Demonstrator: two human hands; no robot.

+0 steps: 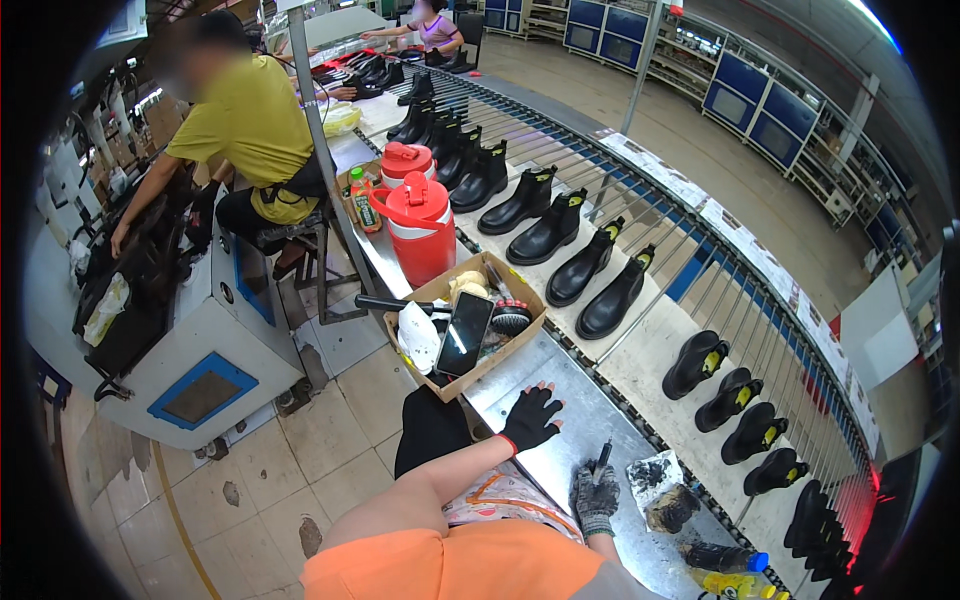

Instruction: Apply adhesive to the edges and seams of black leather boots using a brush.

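Note:
My left hand (532, 416), in a black fingerless glove, lies with fingers spread on the bare metal bench (500, 395). My right hand (594, 494), in a grey knit glove, is closed around a slim dark pen-like tool (604, 455) that points up and away from me; its exact kind is too small to tell. Right of that hand sit a stained white sheet (652, 474) and a dark crumpled cloth (672, 510). Beyond both hands, black ankle boots (612, 295) with yellow pull tabs stand in a row on pale boards. Neither hand touches them.
A cardboard box (530, 325) holding a phone (464, 335) and a hairbrush (511, 318) stands beyond my left hand. Behind it are red-and-white jugs (420, 235). Bottles (725, 557) lie at the lower right. A co-worker in yellow (250, 130) sits at a machine on the left.

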